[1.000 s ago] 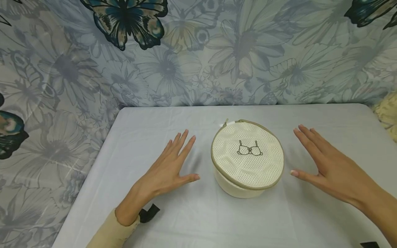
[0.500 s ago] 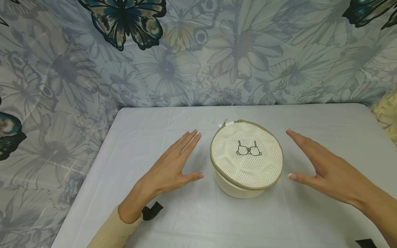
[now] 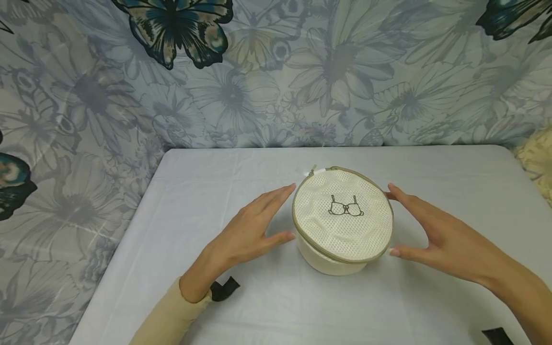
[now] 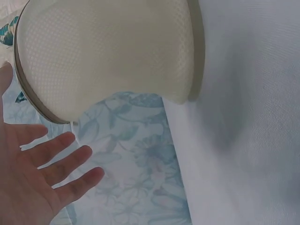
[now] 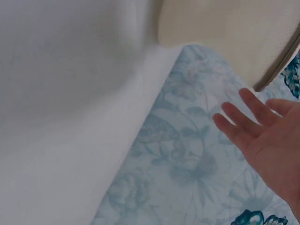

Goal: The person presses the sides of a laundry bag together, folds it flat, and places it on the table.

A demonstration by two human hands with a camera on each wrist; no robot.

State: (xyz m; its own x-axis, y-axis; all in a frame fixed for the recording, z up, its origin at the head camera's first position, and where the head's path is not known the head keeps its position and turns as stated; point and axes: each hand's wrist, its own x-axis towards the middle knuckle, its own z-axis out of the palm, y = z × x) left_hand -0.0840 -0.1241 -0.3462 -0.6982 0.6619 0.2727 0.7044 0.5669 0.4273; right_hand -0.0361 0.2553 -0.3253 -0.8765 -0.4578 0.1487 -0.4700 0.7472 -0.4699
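A round cream mesh laundry bag (image 3: 340,230) stands upright on the table, its zippered lid closed and printed with a small black bra outline. On its left side is my left hand (image 3: 247,230), fingers extended and thumb apart, the tips close to the rim. My right hand (image 3: 448,237) is at the bag's right side with its fingertips near the rim; contact cannot be told. In the left wrist view the mesh wall (image 4: 108,51) rises beside the spread left fingers. The right wrist view has the right palm (image 5: 276,145) facing the bag, fingers spread.
The table (image 3: 241,316) wears a white cloth. Behind it and to the left hangs a floral, butterfly-printed backdrop (image 3: 267,86). Something pale yellow and ruffled (image 3: 536,163) is at the far right edge. Black straps (image 3: 225,289) hang at the wrists.
Both hands have moved inward toward the bag, the left going right and the right going left. The bag has stayed in place.
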